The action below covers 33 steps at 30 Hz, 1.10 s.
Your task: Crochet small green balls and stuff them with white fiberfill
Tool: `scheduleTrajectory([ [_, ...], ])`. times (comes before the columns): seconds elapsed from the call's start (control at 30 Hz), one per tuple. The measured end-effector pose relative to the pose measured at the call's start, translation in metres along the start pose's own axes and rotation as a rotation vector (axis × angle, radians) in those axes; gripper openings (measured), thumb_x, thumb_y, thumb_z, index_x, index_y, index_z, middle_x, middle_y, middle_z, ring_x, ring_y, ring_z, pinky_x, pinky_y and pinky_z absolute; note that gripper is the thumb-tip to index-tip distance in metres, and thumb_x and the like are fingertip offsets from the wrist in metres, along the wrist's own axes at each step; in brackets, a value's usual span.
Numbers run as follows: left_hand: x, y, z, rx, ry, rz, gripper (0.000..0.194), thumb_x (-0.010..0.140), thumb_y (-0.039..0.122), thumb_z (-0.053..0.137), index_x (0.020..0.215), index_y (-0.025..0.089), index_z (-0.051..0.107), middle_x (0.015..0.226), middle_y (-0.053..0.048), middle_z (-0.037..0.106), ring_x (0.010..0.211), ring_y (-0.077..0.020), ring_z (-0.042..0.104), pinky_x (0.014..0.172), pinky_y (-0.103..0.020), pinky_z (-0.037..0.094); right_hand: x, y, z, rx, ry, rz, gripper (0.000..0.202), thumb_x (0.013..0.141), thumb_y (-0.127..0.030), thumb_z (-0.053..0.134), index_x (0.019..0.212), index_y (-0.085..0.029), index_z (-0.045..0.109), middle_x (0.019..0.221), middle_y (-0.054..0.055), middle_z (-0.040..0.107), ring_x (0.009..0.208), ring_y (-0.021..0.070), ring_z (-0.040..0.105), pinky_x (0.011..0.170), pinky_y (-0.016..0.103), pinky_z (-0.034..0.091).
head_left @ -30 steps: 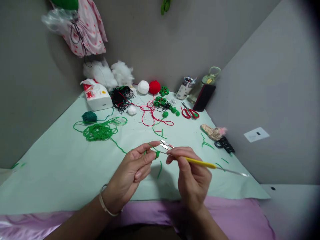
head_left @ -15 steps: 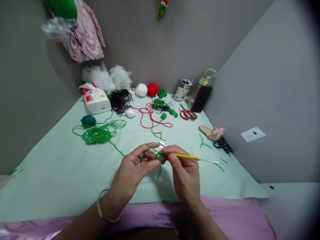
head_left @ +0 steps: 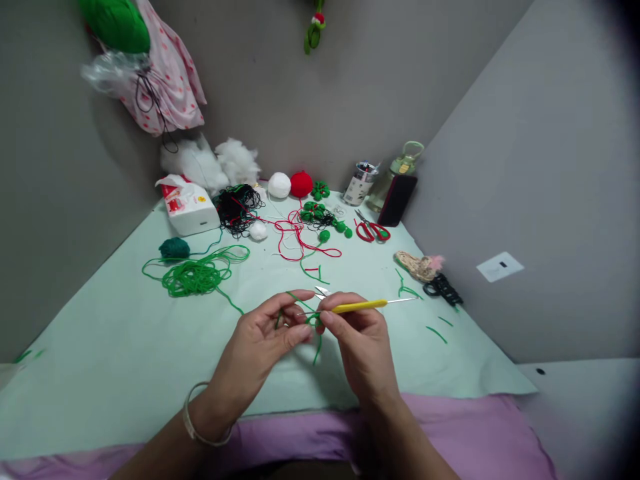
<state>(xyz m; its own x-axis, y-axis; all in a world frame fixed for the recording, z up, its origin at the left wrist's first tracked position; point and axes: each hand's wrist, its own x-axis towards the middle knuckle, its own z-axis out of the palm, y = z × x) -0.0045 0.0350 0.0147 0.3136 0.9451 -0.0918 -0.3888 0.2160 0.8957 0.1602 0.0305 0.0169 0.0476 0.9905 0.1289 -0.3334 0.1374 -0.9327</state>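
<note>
My right hand (head_left: 361, 343) is closed round the yellow handle of a crochet hook (head_left: 357, 307). The hook's thin left end reaches into green yarn (head_left: 314, 321) between my hands; its other metal end sticks out to the right. With thumb and fingers my left hand (head_left: 263, 340) pinches that small green piece, whose exact shape the fingers partly hide. A strand runs over my left index finger, and a short tail hangs below. From a loose pile of green yarn (head_left: 193, 277) at left, a strand leads to my left hand. Small thread snips (head_left: 321, 293) lie just beyond my fingertips.
Toward the back stand a tissue pack (head_left: 190, 210), white stuffing (head_left: 237, 162), a white yarn ball (head_left: 279, 185), a red one (head_left: 301, 184), a pen cup (head_left: 361, 183) and a phone (head_left: 397, 200) by a bottle. Red-handled scissors (head_left: 373, 231) and yarn scraps (head_left: 437, 334) lie at right.
The crochet hook has turned: its right end now points higher and its handle sits further left. My right hand has shifted slightly left. The whole view has moved a little.
</note>
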Motion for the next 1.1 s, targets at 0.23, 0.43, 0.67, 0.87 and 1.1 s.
scheduleTrajectory([
  [0.23, 0.0012, -0.0004, 0.0006, 0.032, 0.029, 0.015, 0.032, 0.087, 0.030, 0.084, 0.119, 0.034, 0.079, 0.087, 0.004, 0.063, 0.084, -0.0097, 0.064, 0.082, -0.020, 0.052, -0.0038, -0.0003, 0.0036, -0.116, 0.009, -0.080, 0.008, 0.083, -0.017, 0.084, 0.083, -0.025, 0.082, 0.081, -0.001, 0.072, 0.072, 0.0116, 0.068, 0.068, 0.023, 0.058],
  [0.43, -0.0008, 0.0011, 0.0006, -0.026, -0.044, -0.023, 0.031, 0.093, 0.031, 0.079, 0.124, 0.029, 0.077, 0.089, 0.002, 0.067, 0.083, -0.0121, 0.067, 0.083, -0.024, 0.053, -0.0036, -0.0001, 0.0051, -0.044, 0.011, -0.052, 0.007, 0.082, -0.018, 0.084, 0.083, -0.025, 0.081, 0.078, -0.001, 0.071, 0.069, 0.0129, 0.068, 0.063, 0.024, 0.059],
  [0.67, -0.0005, -0.0012, -0.0006, -0.055, -0.058, -0.034, 0.032, 0.092, 0.031, 0.079, 0.125, 0.030, 0.076, 0.092, 0.001, 0.064, 0.085, -0.0133, 0.066, 0.084, -0.026, 0.055, -0.0053, 0.0004, 0.0036, -0.074, 0.007, -0.024, 0.007, 0.082, -0.019, 0.084, 0.084, -0.025, 0.082, 0.083, 0.000, 0.071, 0.073, 0.0132, 0.066, 0.061, 0.023, 0.058],
  [0.87, -0.0012, -0.0024, -0.0020, 0.004, -0.023, 0.017, 0.033, 0.090, 0.027, 0.080, 0.123, 0.030, 0.078, 0.085, 0.002, 0.061, 0.082, -0.0119, 0.058, 0.081, -0.022, 0.050, -0.0046, -0.0025, 0.0069, -0.085, -0.084, -0.035, 0.010, 0.081, -0.015, 0.083, 0.082, -0.024, 0.081, 0.081, 0.000, 0.067, 0.072, 0.0132, 0.065, 0.064, 0.026, 0.059],
  [1.1, -0.0026, -0.0007, -0.0013, -0.048, -0.095, -0.012, 0.036, 0.093, 0.023, 0.074, 0.128, 0.031, 0.076, 0.083, 0.002, 0.060, 0.078, -0.0117, 0.061, 0.079, -0.024, 0.050, -0.0018, 0.0041, 0.0078, 0.125, -0.067, 0.116, 0.014, 0.075, -0.019, 0.088, 0.075, -0.023, 0.074, 0.074, -0.002, 0.068, 0.064, 0.0131, 0.063, 0.058, 0.027, 0.057],
])
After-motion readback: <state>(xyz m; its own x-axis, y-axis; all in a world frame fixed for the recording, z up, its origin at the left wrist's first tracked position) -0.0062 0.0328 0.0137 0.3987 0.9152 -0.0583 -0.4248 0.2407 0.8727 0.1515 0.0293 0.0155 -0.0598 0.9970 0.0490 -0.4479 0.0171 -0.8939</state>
